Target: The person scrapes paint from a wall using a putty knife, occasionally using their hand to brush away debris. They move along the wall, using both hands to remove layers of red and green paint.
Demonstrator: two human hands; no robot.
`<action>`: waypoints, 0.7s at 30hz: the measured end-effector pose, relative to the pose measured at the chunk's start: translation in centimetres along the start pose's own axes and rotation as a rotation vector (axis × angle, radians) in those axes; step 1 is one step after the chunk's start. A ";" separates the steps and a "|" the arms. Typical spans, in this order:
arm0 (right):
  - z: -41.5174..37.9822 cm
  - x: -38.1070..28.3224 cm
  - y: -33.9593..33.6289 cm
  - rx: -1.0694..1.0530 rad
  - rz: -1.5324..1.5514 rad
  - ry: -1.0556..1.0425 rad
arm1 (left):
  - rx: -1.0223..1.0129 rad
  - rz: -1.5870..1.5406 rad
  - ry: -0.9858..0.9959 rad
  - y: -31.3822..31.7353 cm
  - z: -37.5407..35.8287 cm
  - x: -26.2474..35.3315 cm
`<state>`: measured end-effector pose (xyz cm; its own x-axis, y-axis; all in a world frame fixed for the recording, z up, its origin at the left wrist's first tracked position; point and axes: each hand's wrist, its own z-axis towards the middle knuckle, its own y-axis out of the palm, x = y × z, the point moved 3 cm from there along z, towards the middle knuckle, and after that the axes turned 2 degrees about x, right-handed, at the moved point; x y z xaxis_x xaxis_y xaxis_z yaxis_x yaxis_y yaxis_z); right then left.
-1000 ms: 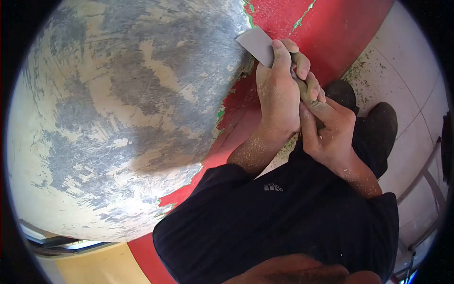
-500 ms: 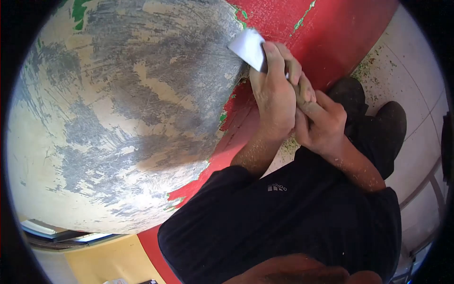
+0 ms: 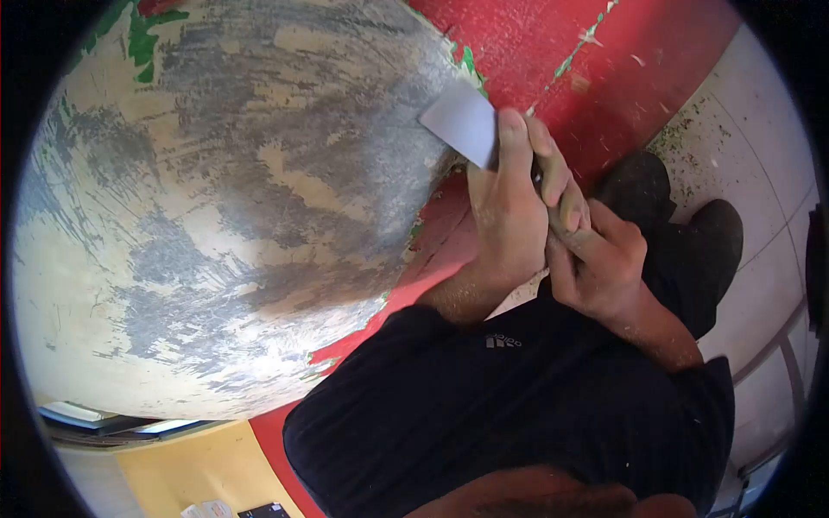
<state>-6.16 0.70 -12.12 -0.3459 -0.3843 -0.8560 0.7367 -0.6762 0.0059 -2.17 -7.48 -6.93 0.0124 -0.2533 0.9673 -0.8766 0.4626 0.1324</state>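
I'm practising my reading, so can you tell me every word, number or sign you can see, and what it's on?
"adidas", small and upside down, with a barred logo, on the dark shirt.
Pale papers at the bottom left: any print is too small to read.
Dark flat thing beside them: its marks are too small to read.
Scraper blade: no words show.

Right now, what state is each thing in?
Scraper blade: exposed, over the paint edge.
Left hand: closed around the scraper.
Right hand: fingers bent against left hand; grip partly hidden.
Scraped surface: patchy, scuffed.
Red paint: chipped, ragged-edged.
Tiled floor: littered with flakes.
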 end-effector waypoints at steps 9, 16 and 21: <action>0.2 -0.3 -1.0 -0.001 0.060 0.015 | 0.052 -0.001 -0.038 0.8 0.2 0.4; -0.4 0.3 -0.6 0.036 0.022 0.025 | 0.019 0.009 -0.061 0.3 0.0 -0.3; 1.4 0.9 -0.6 0.058 -0.014 -0.048 | 0.004 -0.029 0.025 1.2 1.6 0.6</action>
<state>-7.70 -0.07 -12.17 -0.3843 -0.4038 -0.8302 0.6974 -0.7162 0.0256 -3.97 -8.43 -6.56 0.0494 -0.2455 0.9681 -0.8775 0.4523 0.1595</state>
